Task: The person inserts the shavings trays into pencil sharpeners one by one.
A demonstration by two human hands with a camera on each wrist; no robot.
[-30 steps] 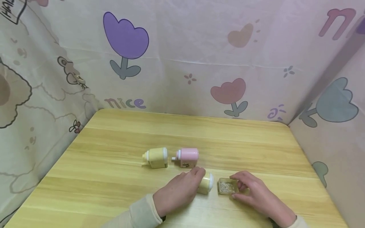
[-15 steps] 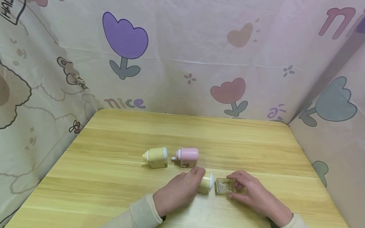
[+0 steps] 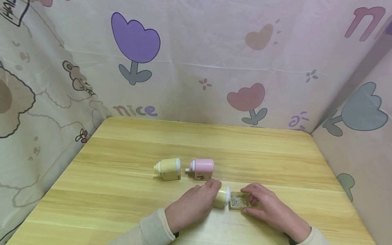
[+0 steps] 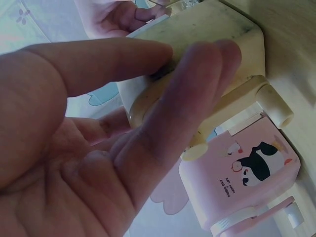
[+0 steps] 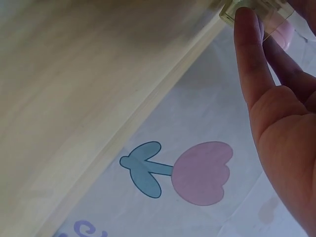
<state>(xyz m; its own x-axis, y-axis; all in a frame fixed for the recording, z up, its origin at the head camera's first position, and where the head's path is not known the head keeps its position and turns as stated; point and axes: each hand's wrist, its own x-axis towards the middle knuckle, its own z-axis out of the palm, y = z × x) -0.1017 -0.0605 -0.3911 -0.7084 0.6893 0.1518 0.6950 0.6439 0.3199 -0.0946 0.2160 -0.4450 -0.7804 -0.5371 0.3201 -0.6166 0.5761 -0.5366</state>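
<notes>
My left hand (image 3: pixel 191 206) grips a yellow hand-crank pencil sharpener (image 3: pixel 219 199) lying on the table, its white-rimmed end toward the right. In the left wrist view, the thumb and fingers are around the sharpener body (image 4: pixel 222 24), close to its yellow crank (image 4: pixel 239 101). With thumb and fingers, my right hand (image 3: pixel 271 209) pinches a small clear shavings drawer (image 3: pixel 237 201) at its right side. Greyish shavings lie in the drawer, which stands right at the sharpener's white end. The right wrist view catches only part of the drawer (image 5: pixel 228 14) at the top edge.
Behind my left hand lie a second yellow sharpener (image 3: pixel 169 169) and a pink one (image 3: pixel 204 166) with a panda print, both with cranks pointing left. The wooden table (image 3: pixel 128 143) meets a printed cloth (image 3: pixel 190 41) at the back and sides.
My right hand has slid the shavings drawer left, closing the gap to the yellow sharpener's white end. The left hand and its sharpener have stayed in place.
</notes>
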